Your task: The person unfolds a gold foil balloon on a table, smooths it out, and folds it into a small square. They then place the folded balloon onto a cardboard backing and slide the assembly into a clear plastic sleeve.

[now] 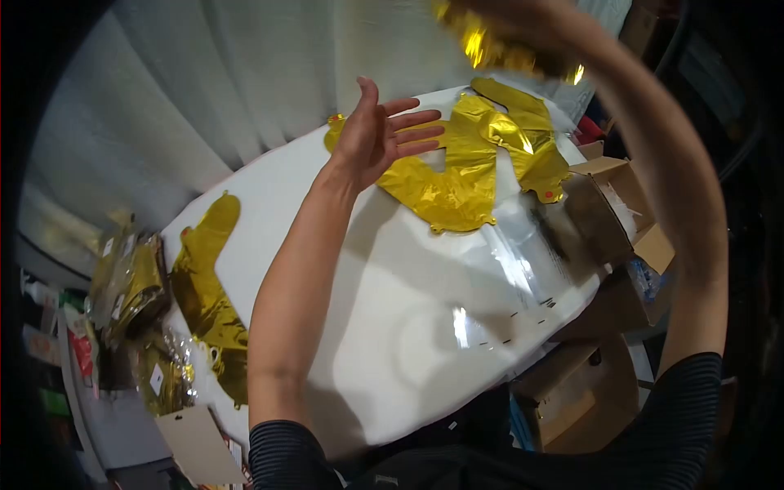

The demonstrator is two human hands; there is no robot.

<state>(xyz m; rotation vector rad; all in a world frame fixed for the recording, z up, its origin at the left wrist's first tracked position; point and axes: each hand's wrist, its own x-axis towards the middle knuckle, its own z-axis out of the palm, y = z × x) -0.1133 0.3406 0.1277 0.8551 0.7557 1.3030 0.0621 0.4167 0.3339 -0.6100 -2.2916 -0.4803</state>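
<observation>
My left hand [377,137] is raised over the far side of the table, palm up and fingers spread, holding nothing. Flat gold foil balloons [457,192] lie on the white table behind and beside it. At the top edge, my right hand [527,18] is lifted high, partly cut off by the frame and blurred. A crumpled piece of gold foil, apparently a balloon [482,47], hangs from it; the fingers' exact hold is hidden. Another flat gold foil balloon [200,269] rests along the table's left edge.
Clear plastic sleeves [523,253] lie on the white table [327,400] at the right. Open cardboard boxes [608,204] stand beyond that edge, with another box [584,392] lower down. Packaged gold items [135,286] are stacked at the left. A pale curtain [245,65] hangs behind.
</observation>
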